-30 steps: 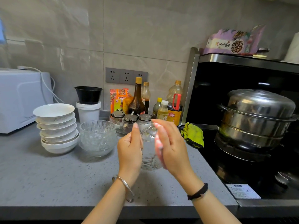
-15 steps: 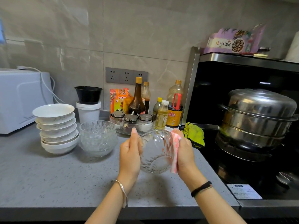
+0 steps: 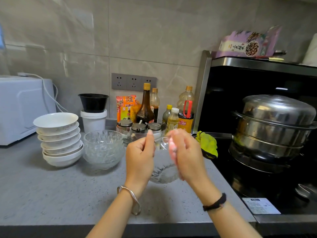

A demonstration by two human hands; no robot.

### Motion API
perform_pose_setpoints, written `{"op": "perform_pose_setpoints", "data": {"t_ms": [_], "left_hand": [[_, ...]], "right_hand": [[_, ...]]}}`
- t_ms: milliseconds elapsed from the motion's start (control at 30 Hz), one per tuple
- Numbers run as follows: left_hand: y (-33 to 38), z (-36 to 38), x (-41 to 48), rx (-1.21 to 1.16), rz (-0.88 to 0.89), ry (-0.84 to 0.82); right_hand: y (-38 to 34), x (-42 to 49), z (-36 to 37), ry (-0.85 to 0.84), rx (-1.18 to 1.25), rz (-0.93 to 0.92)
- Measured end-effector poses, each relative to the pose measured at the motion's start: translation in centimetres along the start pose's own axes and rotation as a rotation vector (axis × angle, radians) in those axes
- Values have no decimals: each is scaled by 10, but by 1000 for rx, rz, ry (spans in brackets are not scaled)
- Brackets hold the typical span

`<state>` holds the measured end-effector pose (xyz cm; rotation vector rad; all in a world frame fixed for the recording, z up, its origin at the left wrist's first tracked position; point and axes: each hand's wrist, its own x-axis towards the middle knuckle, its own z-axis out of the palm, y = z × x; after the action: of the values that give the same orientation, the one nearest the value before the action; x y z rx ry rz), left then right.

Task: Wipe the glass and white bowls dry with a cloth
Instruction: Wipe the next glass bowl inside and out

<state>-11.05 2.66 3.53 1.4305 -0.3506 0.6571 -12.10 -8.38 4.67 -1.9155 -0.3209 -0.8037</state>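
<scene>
Nearest: two forearms come in from the bottom edge, a silver bangle [image 3: 130,200] on the left wrist and a black band [image 3: 215,202] on the right

left hand [image 3: 139,158]: fingers curled, gripping the rim of one glass bowl [image 3: 163,175], thumb up along the rim. The bowl is tipped on edge in the air over the grey counter [image 3: 51,194], between the two hands

right hand [image 3: 187,157]: closed on a pink cloth [image 3: 172,146] and pressing it to the right side of the bowl. It is motion-blurred, so I can't tell if the cloth is on the inside or outside wall

Step in hand, my read: drying this single glass bowl. To do it well:
- the left hand should turn the bowl by the rim bit by bit while the cloth sweeps wall to base
- the cut pattern probably traps water, so push the cloth into the grooves
- cover inside, outside and rim
- wet glass is likely slippery, so use a firm pinch, stay low over the counter and stay clear of the stacks

Next out, left of the hands: a stack of glass bowls [image 3: 103,148], nested on the counter. Just beside it is a stack of white bowls [image 3: 60,140]. I can't tell which are dry

Right: a yellow-green rag [image 3: 207,146] lies at the edge of the black hob [image 3: 257,182], with a steel steamer pot [image 3: 274,127] on the hob

Back, at the wall: spice jars [image 3: 139,127], sauce bottles [image 3: 145,107], a black bowl [image 3: 93,102] on a white tub [image 3: 93,121], and a white appliance [image 3: 22,109] far left
</scene>
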Motion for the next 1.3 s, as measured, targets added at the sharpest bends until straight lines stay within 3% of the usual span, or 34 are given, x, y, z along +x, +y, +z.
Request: {"op": "perform_pose_setpoints", "data": {"t_ms": [100,167,233,367,600,767,833,967,1033,1133,1167,1300], "left_hand": [[-5,2,-4,-91,-80,65],[-4,2,-6,-133,-129,74],[-2,1,-8,-102,-129,80],[1,-2,-7,-88,-165,143],[1,0,-11,-65,-119,105],[0,-4,-8,-115,-201,175],[-1,-4,-7,-137,-221,188],[1,-1,-5,-112,-180,156],[2,-2,-6,-98,-161,143],[3,-3,-5,-99,-168,152],[3,-4,-4,-105,-173,155],[0,0,-5,-94,-122,110]], "right_hand": [[-3,-20,12,22,-360,-332],[1,-25,13,-24,-438,-449],[9,-20,7,-55,-335,-401],[22,-8,-4,-51,54,-55],[6,-18,7,-64,-314,-362],[21,-7,1,-151,279,62],[15,-11,3,-98,169,-26],[6,-15,7,-20,-304,-352],[8,-12,6,-46,-263,-364],[10,-7,4,-72,105,-132],[9,-8,4,-67,121,-107],[4,-13,10,8,-294,-368]]}}
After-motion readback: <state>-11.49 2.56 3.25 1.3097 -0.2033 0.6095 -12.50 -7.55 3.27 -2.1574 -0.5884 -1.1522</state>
